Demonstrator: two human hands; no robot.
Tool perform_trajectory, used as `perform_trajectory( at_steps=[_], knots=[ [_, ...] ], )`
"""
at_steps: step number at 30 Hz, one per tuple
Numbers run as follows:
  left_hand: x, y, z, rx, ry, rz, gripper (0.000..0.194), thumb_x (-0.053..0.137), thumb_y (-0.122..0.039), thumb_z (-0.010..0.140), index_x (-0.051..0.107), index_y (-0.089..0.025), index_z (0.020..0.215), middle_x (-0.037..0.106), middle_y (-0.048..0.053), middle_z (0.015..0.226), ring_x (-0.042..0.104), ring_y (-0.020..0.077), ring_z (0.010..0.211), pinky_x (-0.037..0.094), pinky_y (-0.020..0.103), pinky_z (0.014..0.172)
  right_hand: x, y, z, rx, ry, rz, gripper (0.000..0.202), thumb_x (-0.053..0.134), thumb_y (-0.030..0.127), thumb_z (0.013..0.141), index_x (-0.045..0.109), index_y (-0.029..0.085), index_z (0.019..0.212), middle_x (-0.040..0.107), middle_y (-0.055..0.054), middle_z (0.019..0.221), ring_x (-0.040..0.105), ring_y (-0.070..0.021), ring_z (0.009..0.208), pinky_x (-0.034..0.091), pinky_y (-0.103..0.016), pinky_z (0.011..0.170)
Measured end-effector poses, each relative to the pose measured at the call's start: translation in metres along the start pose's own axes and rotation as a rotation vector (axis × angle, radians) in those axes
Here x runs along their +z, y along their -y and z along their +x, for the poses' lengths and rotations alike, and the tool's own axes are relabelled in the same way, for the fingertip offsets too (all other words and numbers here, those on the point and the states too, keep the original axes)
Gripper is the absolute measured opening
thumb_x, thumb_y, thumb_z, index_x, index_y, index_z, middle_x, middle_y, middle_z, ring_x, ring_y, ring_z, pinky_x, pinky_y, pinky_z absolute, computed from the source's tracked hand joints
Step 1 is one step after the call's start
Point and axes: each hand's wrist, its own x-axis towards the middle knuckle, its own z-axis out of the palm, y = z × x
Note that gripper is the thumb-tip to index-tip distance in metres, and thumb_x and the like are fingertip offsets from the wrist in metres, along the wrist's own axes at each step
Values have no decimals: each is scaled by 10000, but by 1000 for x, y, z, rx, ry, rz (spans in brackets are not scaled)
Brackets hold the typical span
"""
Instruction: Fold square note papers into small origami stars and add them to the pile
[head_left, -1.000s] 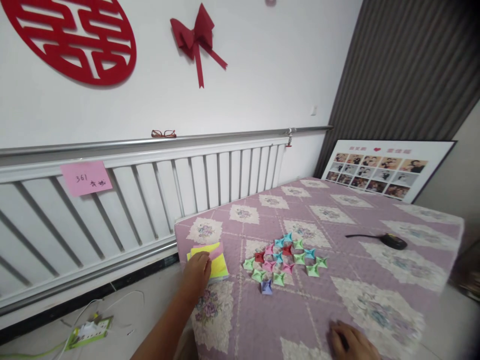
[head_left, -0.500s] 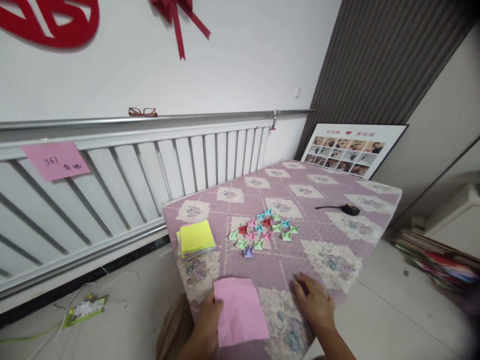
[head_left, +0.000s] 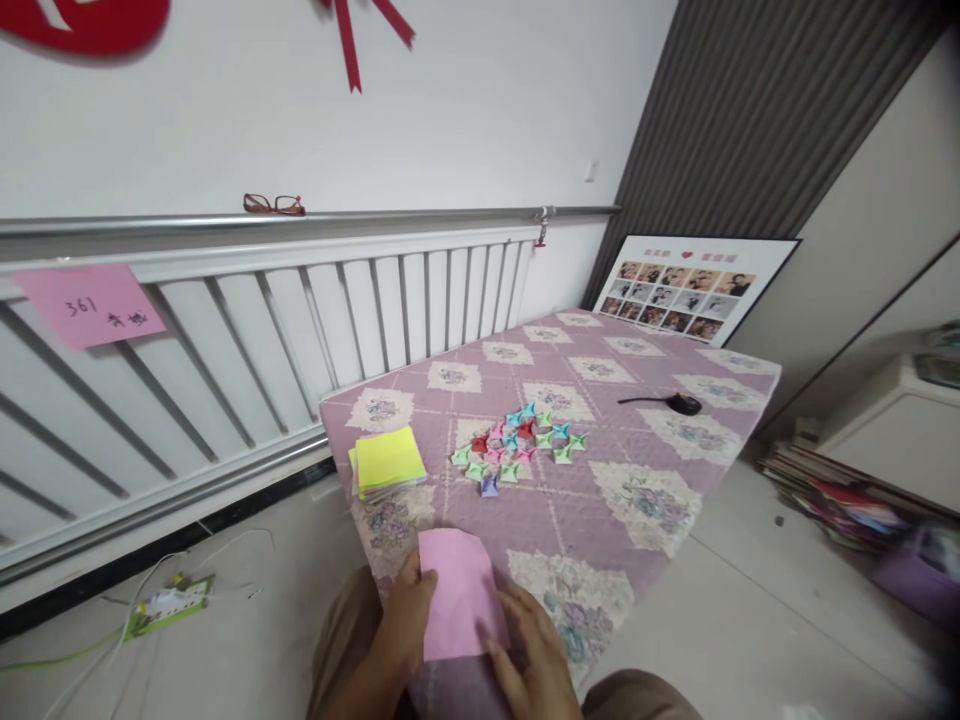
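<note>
Paper [head_left: 456,595], pink, is pinched in my left hand [head_left: 407,615]. My right hand [head_left: 538,650] touches its other edge; whether gripping, I can't tell.

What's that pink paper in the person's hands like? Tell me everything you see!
The pink sheet looks like thin, plain paper, roughly square, with no writing visible. Its far right corner looks curved. The left hand grips its left edge, thumb on top; the right hand touches its right side. It's over the near end of the purple flowered tablecloth; whether it touches the cloth, I can't tell.
</note>
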Motion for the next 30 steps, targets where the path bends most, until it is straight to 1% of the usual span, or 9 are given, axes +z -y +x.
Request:
perform_trajectory(
  at_steps=[5,7,10,14,17,21,24,27,30],
  knots=[
    [-16,-40,-18,337,-2,582,424,390,-213,860,524,-196,1262,622,87,1209,540,251,1132,385,315,951,-10,11,22,52,-117,90,425,490,294,879,423,240,1295,538,-113,1243,614,-209,1012,538,-370,843],
    [-11,-42,-22,418,91,681,441,388,-193,849,544,-224,1260,626,80,1204,535,257,1132,364,323,972,-12,13,28,59,-140,73,495,503,288,861,378,245,1338,514,-113,1278,588,-231,1066,519,-406,880],
    [4,-25,-26,489,263,799,442,377,-163,836,580,-258,1218,631,76,1188,544,278,1096,371,363,958,-8,10,26,9,-135,15,574,540,239,803,390,242,1358,500,-113,1319,503,-281,1197,456,-479,965],
    [18,11,-31,439,451,965,432,357,-155,846,592,-242,1198,637,105,1160,556,306,1070,395,408,928,2,-6,7,-100,32,-47,387,562,141,718,633,272,1075,633,-66,1174,567,-287,1121,482,-475,905],
    [9,28,-33,439,513,1009,446,374,-139,832,577,-233,1218,628,104,1174,537,293,1099,380,399,955,0,-17,-5,-85,157,-53,272,557,119,703,677,264,899,696,-44,1042,604,-279,1065,490,-465,866],
    [-21,29,-30,476,463,1012,559,433,-87,729,536,-215,1263,560,78,1279,463,257,1175,320,359,1016,-7,-24,-11,-80,155,3,175,556,155,754,663,248,858,703,-48,1013,616,-252,1041,484,-437,876],
    [-38,25,-26,432,471,995,467,433,-74,689,638,-225,1080,628,54,1141,514,228,1073,361,323,948,-11,-22,-10,-65,158,29,135,571,175,766,649,251,845,693,-38,1025,613,-241,1041,477,-418,886],
    [-42,28,-23,393,426,909,420,430,-73,664,666,-243,966,664,31,1022,548,209,992,390,294,882,-11,-18,-9,-4,155,27,222,602,227,769,648,265,983,678,-41,1079,599,-249,1070,468,-415,899],
    [-37,36,-20,290,325,833,378,430,-101,707,667,-229,971,676,35,1027,573,207,990,398,283,888,-7,-13,-6,131,115,18,311,603,354,794,631,258,1089,679,-57,1092,606,-260,1052,469,-419,886]
  ],
)
